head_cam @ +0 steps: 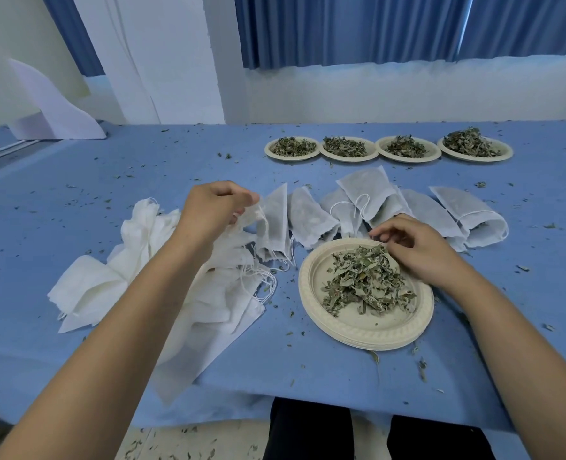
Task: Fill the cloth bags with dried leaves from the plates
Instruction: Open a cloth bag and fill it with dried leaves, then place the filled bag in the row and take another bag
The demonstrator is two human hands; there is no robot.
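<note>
A plain indoor room set up as a makeshift hand-packing station is indicated. A table [59, 210] draped in blue cloth is seen, with blue curtains [374, 28] hung behind it above a white ledge [407, 91] and a white pillar [175, 61]. Paper plates [407, 160] of dried leaves [344, 147] are lined along the table's far side, cloth bags [368, 187] are spread across its middle, and leaf crumbs [225, 156] are scattered over it.

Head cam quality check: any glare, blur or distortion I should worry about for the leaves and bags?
Head view: soft even light, no glare, faint shadows by the near plate; its dried leaves sharp, far plates softer; wide-angle stretch on the forearms at the bottom edge; left hand and the cloth bag it grips look slightly soft.
</note>
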